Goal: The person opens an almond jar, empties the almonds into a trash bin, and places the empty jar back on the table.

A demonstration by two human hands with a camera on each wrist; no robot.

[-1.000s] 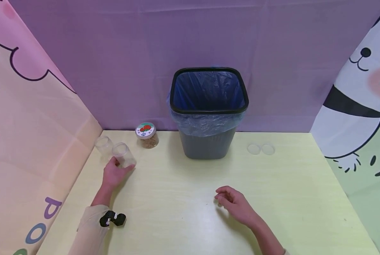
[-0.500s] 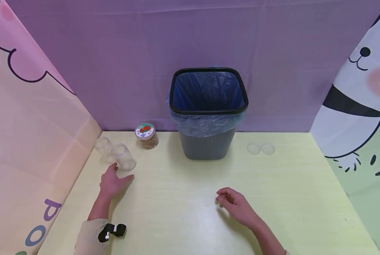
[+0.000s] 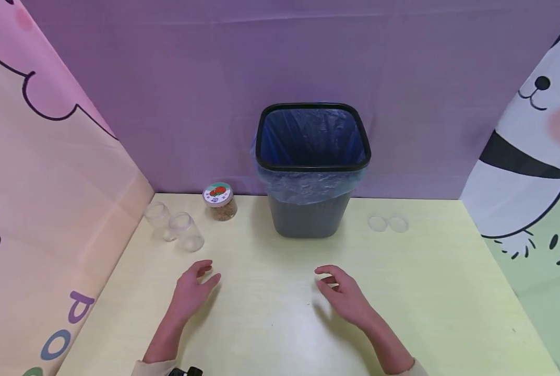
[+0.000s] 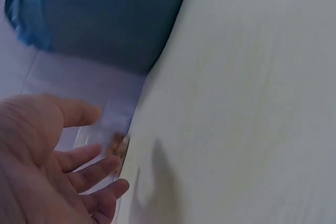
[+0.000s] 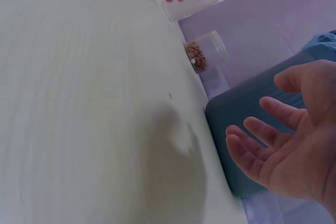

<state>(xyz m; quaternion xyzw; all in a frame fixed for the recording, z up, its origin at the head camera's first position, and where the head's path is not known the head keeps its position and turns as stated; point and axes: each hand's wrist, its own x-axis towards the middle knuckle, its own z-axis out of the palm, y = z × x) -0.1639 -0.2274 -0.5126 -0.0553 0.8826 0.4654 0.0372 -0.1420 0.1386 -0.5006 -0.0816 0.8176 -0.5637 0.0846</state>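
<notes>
Two clear, cylindrical plastic jars (image 3: 186, 231) are standing upright at left. Near them, the bare, empty left hand (image 3: 191, 290) is hovering, thumb and fingers apart; rightward, the bare right hand (image 3: 347, 298) is hovering likewise. Leaving those light-looking jars clearance is probably preventing tipping.

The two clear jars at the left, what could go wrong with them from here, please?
The front jar is nearest the left hand; a careless reach might tip it against the rear jar close by. Both are see-through, so their edges could be misjudged against the pale table.
</notes>
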